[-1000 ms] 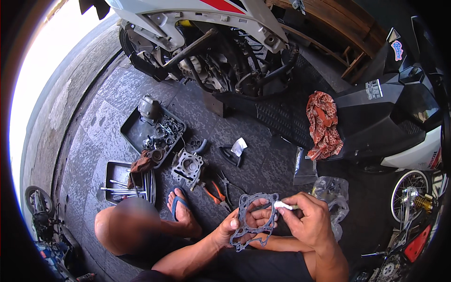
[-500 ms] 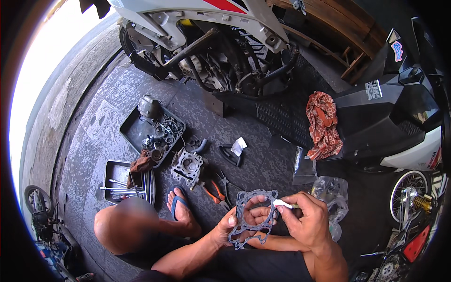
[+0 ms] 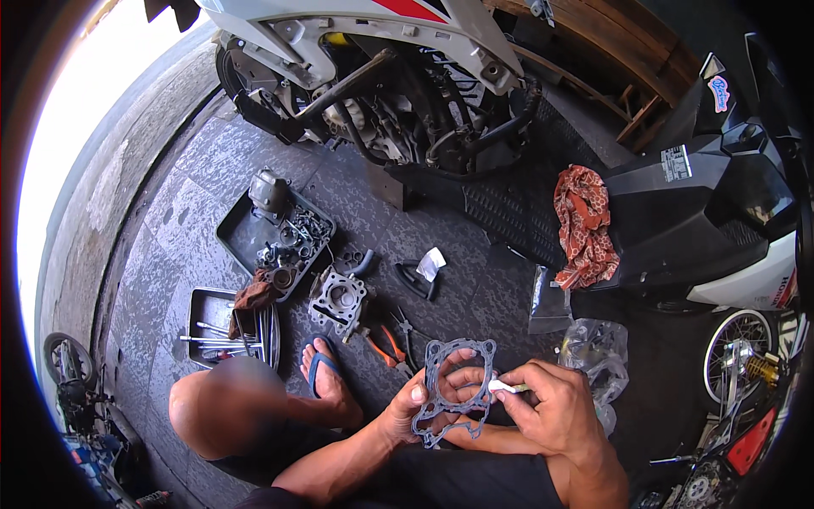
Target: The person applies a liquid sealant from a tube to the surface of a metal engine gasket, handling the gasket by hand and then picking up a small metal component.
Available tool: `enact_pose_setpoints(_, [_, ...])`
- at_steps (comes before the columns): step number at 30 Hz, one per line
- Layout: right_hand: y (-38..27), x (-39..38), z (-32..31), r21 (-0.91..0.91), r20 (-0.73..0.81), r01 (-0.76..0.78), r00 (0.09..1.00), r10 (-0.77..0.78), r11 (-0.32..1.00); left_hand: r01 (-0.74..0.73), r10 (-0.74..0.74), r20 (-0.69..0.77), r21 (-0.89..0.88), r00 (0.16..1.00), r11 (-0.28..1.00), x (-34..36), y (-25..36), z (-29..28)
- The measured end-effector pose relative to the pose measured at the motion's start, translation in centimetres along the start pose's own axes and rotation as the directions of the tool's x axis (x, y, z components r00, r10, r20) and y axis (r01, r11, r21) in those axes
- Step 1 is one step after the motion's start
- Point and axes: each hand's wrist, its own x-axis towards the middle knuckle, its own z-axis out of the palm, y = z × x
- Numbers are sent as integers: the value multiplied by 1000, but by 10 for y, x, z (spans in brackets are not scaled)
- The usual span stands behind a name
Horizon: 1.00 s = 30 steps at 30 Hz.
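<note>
A flat grey engine gasket [image 3: 432, 373] with a large round opening is held upright in my left hand [image 3: 402, 411]. The thumb presses its left edge, and the fingers show behind the opening. My right hand [image 3: 553, 405] pinches a small tube with a white tip [image 3: 502, 386]. That tip is at the gasket's right edge; whether it touches cannot be made out. Beyond my hands, pliers with orange-and-black handles [image 3: 386, 348] lie on the floor. Left of them stands a metal engine cylinder block [image 3: 341, 299] with a round bore.
A dark tray [image 3: 233, 222] of metal parts and a smaller tray [image 3: 200, 307] of tools stand left. A partly stripped scooter [image 3: 424, 127] spans the far side. A patterned orange cloth [image 3: 585, 227] drapes at right, above a clear plastic bag [image 3: 598, 343]. My sandalled foot [image 3: 337, 382] is beside the pliers.
My right hand has shifted slightly left and down, taking the white tip lower along the gasket's right edge. The gasket has turned slightly in my left hand.
</note>
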Motion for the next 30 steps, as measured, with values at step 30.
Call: enact_pose_setpoints(30, [-5, -3, 3, 100, 23, -87, 996, 85, 991, -67, 66, -79, -9, 995, 998, 0, -3, -3])
